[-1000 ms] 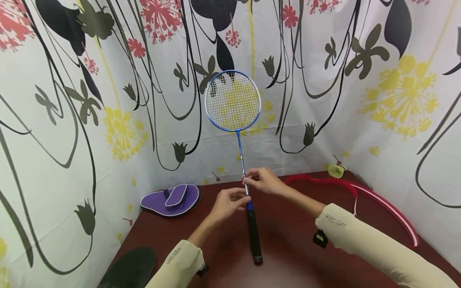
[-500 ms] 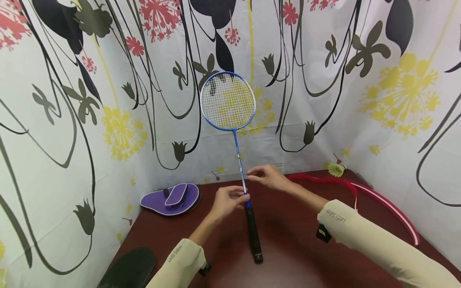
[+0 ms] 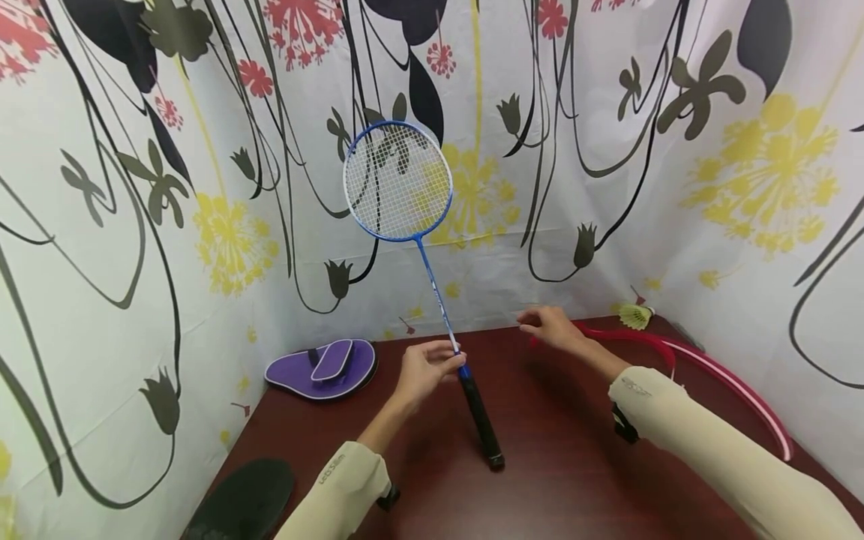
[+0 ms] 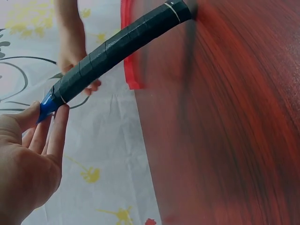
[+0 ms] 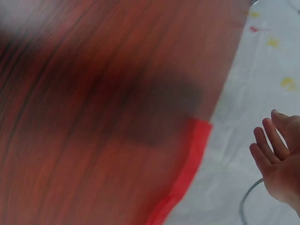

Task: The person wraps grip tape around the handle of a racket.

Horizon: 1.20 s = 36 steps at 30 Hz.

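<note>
A blue and white badminton racket (image 3: pixel 439 300) stands tilted in the head view, its strung head up to the left and its black grip down to the right. My left hand (image 3: pixel 424 372) pinches it between thumb and fingers at the blue cone just above the grip. The left wrist view shows the taped black handle (image 4: pixel 117 51) slanting up from that pinch over the table. Off to the right of the racket, my right hand (image 3: pixel 550 327) hovers with loosely bent fingers and holds nothing. In its wrist view the fingers (image 5: pixel 269 145) are spread apart.
On the dark red table (image 3: pixel 540 480), a purple paddle case (image 3: pixel 331 369) lies at the back left and a black paddle (image 3: pixel 243 499) at the front left. Along the right lies a red curved strip (image 3: pixel 729 386). A yellow shuttlecock (image 3: pixel 634 316) sits in the back right corner. Patterned curtains hang behind.
My right hand has let go of the racket's shaft and moved away to the right. The racket, still in my left hand, has tilted further, its head going left and its grip end right.
</note>
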{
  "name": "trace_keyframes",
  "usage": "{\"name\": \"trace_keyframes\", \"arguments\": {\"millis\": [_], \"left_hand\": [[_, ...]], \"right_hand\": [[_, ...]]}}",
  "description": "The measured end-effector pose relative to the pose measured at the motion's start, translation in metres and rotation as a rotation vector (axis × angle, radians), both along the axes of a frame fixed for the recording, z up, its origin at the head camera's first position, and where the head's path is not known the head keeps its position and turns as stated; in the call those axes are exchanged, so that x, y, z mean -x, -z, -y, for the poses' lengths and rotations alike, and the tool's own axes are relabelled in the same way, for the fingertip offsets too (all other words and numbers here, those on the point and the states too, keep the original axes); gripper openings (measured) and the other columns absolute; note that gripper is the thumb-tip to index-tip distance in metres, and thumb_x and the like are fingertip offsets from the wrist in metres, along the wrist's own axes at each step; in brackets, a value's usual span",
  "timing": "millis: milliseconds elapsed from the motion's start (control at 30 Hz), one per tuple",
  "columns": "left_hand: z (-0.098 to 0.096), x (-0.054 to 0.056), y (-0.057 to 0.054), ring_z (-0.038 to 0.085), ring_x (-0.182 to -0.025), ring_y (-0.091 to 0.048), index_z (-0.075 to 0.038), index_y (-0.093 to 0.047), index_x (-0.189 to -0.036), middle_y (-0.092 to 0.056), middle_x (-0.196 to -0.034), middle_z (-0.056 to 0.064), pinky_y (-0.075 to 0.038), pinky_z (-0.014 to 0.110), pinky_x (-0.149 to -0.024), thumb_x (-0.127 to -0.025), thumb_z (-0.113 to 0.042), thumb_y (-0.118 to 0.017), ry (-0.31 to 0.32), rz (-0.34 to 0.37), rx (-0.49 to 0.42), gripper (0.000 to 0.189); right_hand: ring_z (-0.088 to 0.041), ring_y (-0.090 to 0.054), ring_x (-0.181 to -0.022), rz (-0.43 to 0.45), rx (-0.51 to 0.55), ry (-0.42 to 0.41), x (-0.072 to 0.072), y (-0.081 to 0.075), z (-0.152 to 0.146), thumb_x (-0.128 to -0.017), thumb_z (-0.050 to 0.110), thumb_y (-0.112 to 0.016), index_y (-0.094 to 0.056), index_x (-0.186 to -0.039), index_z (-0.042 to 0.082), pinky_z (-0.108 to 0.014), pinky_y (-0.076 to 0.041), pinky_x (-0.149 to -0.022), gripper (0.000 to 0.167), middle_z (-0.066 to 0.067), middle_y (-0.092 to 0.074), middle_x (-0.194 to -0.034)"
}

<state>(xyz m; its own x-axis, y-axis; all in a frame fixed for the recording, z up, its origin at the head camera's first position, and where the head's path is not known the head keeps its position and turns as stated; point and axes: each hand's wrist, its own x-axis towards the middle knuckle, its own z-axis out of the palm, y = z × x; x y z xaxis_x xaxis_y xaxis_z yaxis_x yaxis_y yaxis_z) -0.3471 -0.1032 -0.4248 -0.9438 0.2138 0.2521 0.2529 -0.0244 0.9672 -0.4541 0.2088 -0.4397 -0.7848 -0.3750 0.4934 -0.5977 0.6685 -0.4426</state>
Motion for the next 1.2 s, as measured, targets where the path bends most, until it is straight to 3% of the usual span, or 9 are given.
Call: {"name": "trace_keyframes", "arguments": {"millis": [200,467,600,733,833,1033,1200], "left_hand": [[0.000,0.004,0.002,0.023,-0.092,-0.078,-0.001,-0.077,-0.111,-0.079,-0.099,0.014,-0.059,0.057,-0.086,-0.090,-0.005,-0.081,-0.005,-0.003,-0.042,0.022],[0.002,0.007,0.005,0.022,-0.089,-0.078,-0.002,-0.078,-0.113,-0.079,-0.099,0.014,-0.059,0.055,-0.084,-0.091,-0.007,-0.081,-0.023,-0.014,-0.045,0.023],[0.002,0.008,0.005,0.023,-0.091,-0.078,-0.001,-0.077,-0.113,-0.078,-0.100,0.015,-0.058,0.057,-0.085,-0.091,-0.006,-0.081,-0.013,-0.018,-0.054,0.024],[0.001,0.010,0.006,0.023,-0.093,-0.078,-0.001,-0.077,-0.114,-0.078,-0.103,0.018,-0.059,0.054,-0.085,-0.090,-0.003,-0.080,0.003,-0.025,-0.063,0.024],[-0.002,0.011,0.006,0.023,-0.094,-0.077,-0.001,-0.077,-0.114,-0.077,-0.106,0.022,-0.061,0.051,-0.083,-0.090,-0.003,-0.080,0.015,-0.037,-0.069,0.024],[-0.005,0.011,0.006,0.023,-0.092,-0.078,-0.001,-0.077,-0.114,-0.076,-0.107,0.024,-0.060,0.052,-0.083,-0.090,-0.002,-0.079,0.014,-0.031,-0.078,0.023],[-0.002,0.011,0.004,0.024,-0.091,-0.078,-0.001,-0.077,-0.113,-0.078,-0.103,0.019,-0.061,0.051,-0.083,-0.090,-0.002,-0.079,-0.010,-0.026,-0.062,0.023]], "right_hand": [[-0.033,-0.070,-0.088,0.042,-0.054,0.073,0.013,0.021,-0.018,-0.095,0.003,-0.072,-0.074,-0.110,-0.005,-0.051,-0.057,-0.077,0.017,-0.019,-0.074,-0.103],[-0.038,-0.066,-0.097,0.126,-0.100,0.151,0.029,0.040,-0.019,-0.097,0.004,-0.070,-0.072,-0.119,-0.004,-0.053,-0.054,-0.079,0.024,-0.026,-0.069,-0.122],[-0.043,-0.065,-0.099,0.108,-0.103,0.146,0.039,0.051,-0.024,-0.094,0.001,-0.071,-0.072,-0.118,-0.005,-0.056,-0.053,-0.080,0.025,-0.030,-0.067,-0.123],[-0.050,-0.062,-0.115,0.081,-0.112,0.150,0.048,0.062,-0.029,-0.092,-0.001,-0.071,-0.073,-0.117,-0.005,-0.061,-0.052,-0.091,0.025,-0.029,-0.068,-0.123],[-0.051,-0.061,-0.116,0.080,-0.122,0.156,0.050,0.067,-0.032,-0.093,0.000,-0.070,-0.075,-0.113,-0.005,-0.062,-0.051,-0.093,0.022,-0.030,-0.069,-0.121],[-0.044,-0.067,-0.103,0.101,-0.125,0.165,0.047,0.069,-0.032,-0.095,0.006,-0.073,-0.079,-0.104,-0.002,-0.057,-0.055,-0.085,0.013,-0.022,-0.073,-0.106],[-0.037,-0.070,-0.097,0.106,-0.148,0.103,0.042,0.066,-0.024,-0.096,0.008,-0.072,-0.080,-0.104,0.000,-0.053,-0.056,-0.080,0.013,-0.019,-0.076,-0.104]]}}
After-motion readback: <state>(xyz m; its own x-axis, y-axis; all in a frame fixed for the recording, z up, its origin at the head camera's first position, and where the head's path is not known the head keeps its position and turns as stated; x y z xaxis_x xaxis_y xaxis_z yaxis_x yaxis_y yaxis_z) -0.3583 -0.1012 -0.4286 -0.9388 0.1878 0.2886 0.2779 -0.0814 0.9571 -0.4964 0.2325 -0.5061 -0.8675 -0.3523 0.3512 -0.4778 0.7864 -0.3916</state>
